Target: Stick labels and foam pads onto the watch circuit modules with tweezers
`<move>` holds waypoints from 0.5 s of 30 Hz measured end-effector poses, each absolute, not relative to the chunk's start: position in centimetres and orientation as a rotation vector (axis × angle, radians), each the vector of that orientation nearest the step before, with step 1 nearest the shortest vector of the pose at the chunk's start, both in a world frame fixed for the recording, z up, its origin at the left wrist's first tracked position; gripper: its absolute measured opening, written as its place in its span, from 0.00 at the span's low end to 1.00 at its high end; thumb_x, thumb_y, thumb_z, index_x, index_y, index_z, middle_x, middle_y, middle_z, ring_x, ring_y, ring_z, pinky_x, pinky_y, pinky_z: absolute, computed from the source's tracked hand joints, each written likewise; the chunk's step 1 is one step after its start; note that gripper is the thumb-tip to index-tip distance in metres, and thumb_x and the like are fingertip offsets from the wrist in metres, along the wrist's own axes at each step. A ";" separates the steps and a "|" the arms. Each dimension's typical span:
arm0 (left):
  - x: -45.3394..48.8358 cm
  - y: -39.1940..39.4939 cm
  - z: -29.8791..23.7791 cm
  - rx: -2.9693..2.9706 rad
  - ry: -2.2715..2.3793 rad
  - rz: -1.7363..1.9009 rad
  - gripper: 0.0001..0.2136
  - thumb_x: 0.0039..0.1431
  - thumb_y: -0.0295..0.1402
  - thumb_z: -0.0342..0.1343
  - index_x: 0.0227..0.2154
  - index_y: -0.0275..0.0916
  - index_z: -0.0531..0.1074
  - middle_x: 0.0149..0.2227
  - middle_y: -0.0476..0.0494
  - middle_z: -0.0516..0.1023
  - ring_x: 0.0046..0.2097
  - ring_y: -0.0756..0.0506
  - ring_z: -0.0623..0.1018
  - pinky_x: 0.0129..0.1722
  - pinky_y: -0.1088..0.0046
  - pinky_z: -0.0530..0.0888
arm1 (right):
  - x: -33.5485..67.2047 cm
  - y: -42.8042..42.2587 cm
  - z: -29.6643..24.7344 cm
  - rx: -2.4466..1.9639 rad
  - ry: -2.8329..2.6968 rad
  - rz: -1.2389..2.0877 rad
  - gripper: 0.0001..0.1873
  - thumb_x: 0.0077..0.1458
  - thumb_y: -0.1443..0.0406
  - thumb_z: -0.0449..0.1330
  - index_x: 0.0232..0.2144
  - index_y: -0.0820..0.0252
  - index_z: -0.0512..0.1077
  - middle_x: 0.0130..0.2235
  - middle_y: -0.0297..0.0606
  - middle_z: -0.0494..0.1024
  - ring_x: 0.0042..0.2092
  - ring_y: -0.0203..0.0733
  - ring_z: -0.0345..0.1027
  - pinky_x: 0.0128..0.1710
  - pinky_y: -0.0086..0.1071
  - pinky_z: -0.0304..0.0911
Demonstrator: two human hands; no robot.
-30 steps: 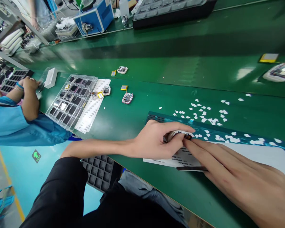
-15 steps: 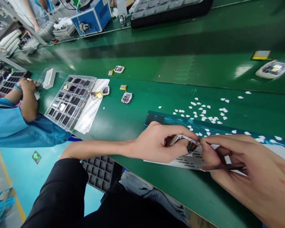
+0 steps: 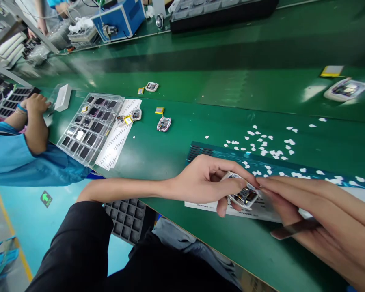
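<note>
My left hand (image 3: 203, 180) is closed around a small white watch-like housing (image 3: 246, 198), tilted so its exposed circuit board shows. The left fingertips grip its upper edge. My right hand (image 3: 325, 207) reaches in from the right, its index fingertip at the housing's upper right edge, meeting my left index fingertip. Whether something small is between those fingertips is hidden. A flat metal strip-like tool (image 3: 294, 228) lies tucked in the right palm under the fingers. Beneath both hands is a printed white sheet (image 3: 206, 206) and a teal mat (image 3: 225, 154).
Small white stickers (image 3: 263, 144) lie scattered beyond my hands. Open housings with yellow batteries sit about, one (image 3: 164, 124) left of centre, another (image 3: 346, 89) far right. A clear compartment tray (image 3: 92, 121) is at left, near a co-worker's blue sleeve (image 3: 14, 154). A blue box (image 3: 118, 20) stands behind.
The housing has turned in my left hand, so more of its circuit board shows. My right fingers have straightened, and the metal tool has shifted right and down with that hand.
</note>
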State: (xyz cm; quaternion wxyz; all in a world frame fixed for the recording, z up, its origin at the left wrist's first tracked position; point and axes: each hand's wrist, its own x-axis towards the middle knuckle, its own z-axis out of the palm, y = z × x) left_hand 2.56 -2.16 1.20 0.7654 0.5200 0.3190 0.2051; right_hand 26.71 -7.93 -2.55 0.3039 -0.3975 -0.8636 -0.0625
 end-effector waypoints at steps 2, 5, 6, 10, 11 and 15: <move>2.5 -2.1 1.2 1.138 0.693 0.443 0.06 0.68 0.28 0.53 0.40 0.35 0.76 0.18 0.54 0.74 0.21 0.52 0.79 0.22 0.80 0.76 | 27.0 -8.0 -2.7 -1.073 -2.284 -0.170 0.29 0.69 0.59 0.58 0.70 0.41 0.62 0.50 0.27 0.84 0.45 0.34 0.80 0.38 0.30 0.76; 2.4 -1.9 1.1 1.162 0.701 0.431 0.08 0.69 0.28 0.53 0.41 0.35 0.77 0.19 0.53 0.74 0.23 0.51 0.81 0.21 0.81 0.75 | 27.1 -8.1 -2.7 -1.104 -2.284 -0.165 0.30 0.69 0.60 0.59 0.70 0.37 0.61 0.50 0.25 0.84 0.45 0.34 0.80 0.36 0.31 0.76; 2.4 -1.9 1.0 1.161 0.703 0.427 0.08 0.69 0.28 0.52 0.42 0.35 0.77 0.18 0.53 0.74 0.23 0.51 0.82 0.21 0.81 0.75 | 27.0 -8.1 -2.6 -1.091 -2.294 -0.162 0.30 0.69 0.59 0.58 0.70 0.38 0.61 0.51 0.25 0.84 0.46 0.34 0.80 0.37 0.31 0.76; 2.5 -1.9 1.0 1.145 0.709 0.450 0.06 0.68 0.27 0.54 0.40 0.35 0.76 0.21 0.52 0.76 0.22 0.52 0.80 0.20 0.82 0.73 | 27.1 -8.2 -2.3 -1.049 -2.315 -0.192 0.28 0.71 0.56 0.57 0.70 0.47 0.62 0.51 0.30 0.84 0.47 0.37 0.80 0.43 0.34 0.75; 2.6 -1.9 0.9 1.155 0.712 0.461 0.06 0.68 0.27 0.54 0.39 0.35 0.76 0.22 0.52 0.76 0.22 0.52 0.80 0.19 0.82 0.71 | 27.1 -8.3 -2.2 -1.047 -2.314 -0.200 0.28 0.71 0.56 0.57 0.70 0.48 0.62 0.49 0.30 0.85 0.46 0.37 0.80 0.42 0.34 0.75; 2.6 -2.0 0.9 1.217 0.714 0.489 0.06 0.67 0.27 0.54 0.39 0.34 0.76 0.21 0.52 0.73 0.23 0.51 0.81 0.18 0.81 0.68 | 26.7 -8.6 -1.9 -1.069 -2.328 -0.163 0.31 0.70 0.60 0.59 0.72 0.46 0.59 0.47 0.30 0.85 0.45 0.37 0.81 0.39 0.33 0.74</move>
